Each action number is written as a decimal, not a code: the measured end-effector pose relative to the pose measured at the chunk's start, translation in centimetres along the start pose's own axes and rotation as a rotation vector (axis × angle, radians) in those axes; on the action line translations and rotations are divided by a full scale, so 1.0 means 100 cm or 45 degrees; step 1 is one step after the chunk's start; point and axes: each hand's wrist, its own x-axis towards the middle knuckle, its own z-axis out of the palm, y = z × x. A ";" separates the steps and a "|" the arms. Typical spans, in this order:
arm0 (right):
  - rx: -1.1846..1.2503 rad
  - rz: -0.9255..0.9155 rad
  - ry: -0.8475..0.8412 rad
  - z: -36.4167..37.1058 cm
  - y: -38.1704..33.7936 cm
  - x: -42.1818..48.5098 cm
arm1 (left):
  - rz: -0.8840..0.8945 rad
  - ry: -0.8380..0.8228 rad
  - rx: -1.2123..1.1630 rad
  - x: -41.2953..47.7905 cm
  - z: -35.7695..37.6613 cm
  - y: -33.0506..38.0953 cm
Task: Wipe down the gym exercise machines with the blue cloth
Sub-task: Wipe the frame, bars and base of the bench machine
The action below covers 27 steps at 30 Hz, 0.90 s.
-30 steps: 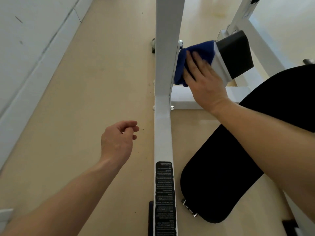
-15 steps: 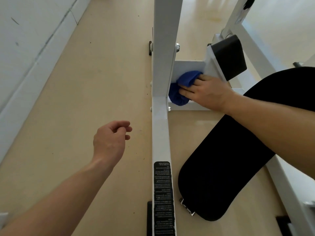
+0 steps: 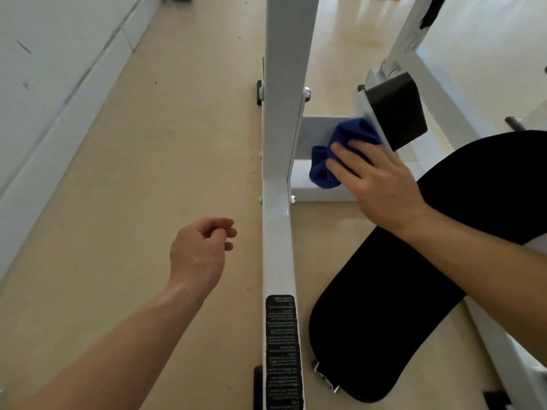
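The palm side of the right hand [image 3: 381, 184] and its thumb are hidden, so only the back and four fingers can be seen; these fingers lie stretched and flat on the blue cloth [image 3: 343, 137], pressing it and not curled around it. The cloth is at about 2 o'clock from the picture's centre, bunched in soft folds against the white crossbar [image 3: 315, 131], between the white upright post [image 3: 285, 69] and the black block [image 3: 396, 113]; part of the cloth is covered by the fingers. The left hand [image 3: 198, 253], at about 7 o'clock, hangs in the air over the floor [image 3: 133, 187], fingers loosely bent, holding nothing. The upright post is cut off by the top edge, and so is a second slanted white post [image 3: 414, 31] at 1 o'clock. The black pad [image 3: 384, 321], at 4 o'clock, is long with a rounded end and a matte surface; the right forearm crosses it and the right edge cuts it. The frame metal is painted white, smooth and slightly shiny, with small bolts at the joints. On the white floor rail [image 3: 276, 238] at 6 o'clock sits a black label [image 3: 281, 350] with white print too small to read. The floor is smooth and beige, with some dark specks. The block is boxy, with a dull dark face.
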 end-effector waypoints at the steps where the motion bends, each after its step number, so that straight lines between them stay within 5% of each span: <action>1: -0.024 0.029 0.035 0.001 0.004 -0.005 | -0.009 0.004 0.004 0.001 0.000 -0.002; 9: -0.022 0.166 -0.432 0.060 -0.001 -0.058 | -0.060 -0.005 0.008 0.004 0.008 -0.002; 18: -0.141 -0.148 -0.192 0.057 0.036 -0.042 | -0.087 -0.029 0.030 0.003 0.015 -0.012; 22: -0.174 -0.073 0.055 0.051 0.049 -0.020 | -0.098 -0.029 0.027 0.004 0.018 -0.014; 27: 0.071 -0.105 -0.165 0.073 0.046 -0.070 | -0.095 -0.038 0.019 0.005 0.018 -0.017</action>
